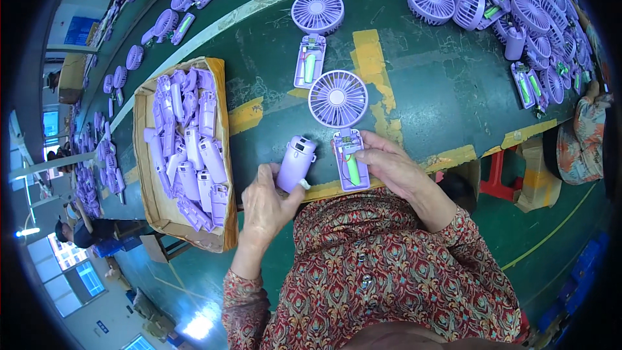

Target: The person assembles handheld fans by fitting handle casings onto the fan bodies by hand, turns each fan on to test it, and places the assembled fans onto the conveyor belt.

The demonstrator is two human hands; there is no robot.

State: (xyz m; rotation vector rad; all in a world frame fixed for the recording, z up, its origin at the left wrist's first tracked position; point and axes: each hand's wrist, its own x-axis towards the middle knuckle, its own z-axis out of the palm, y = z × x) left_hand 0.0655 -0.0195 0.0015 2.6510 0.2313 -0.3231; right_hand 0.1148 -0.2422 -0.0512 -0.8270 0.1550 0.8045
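In front of me on the green table lies a purple handheld fan (337, 98). Its handle is open, with a green battery (352, 170), a small circuit board and thin wires showing inside. My right hand (396, 167) grips this handle from the right, thumb over its edge, other fingers partly hidden. My left hand (262, 201) holds the lower end of a purple handle cover (298, 163) between thumb and fingers. The cover has a dark little window near its top, and a small white bit shows at my left thumb tip. Farther away lies another open fan (317, 11).
A cardboard box (225, 155) full of purple handle covers (188, 149) stands at the left. Purple fans (531, 19) are piled at the far right, near another person's sleeve (580, 149). More fan parts line a second belt beyond a pale strip (259, 13). Yellow tape (372, 65) marks the table.
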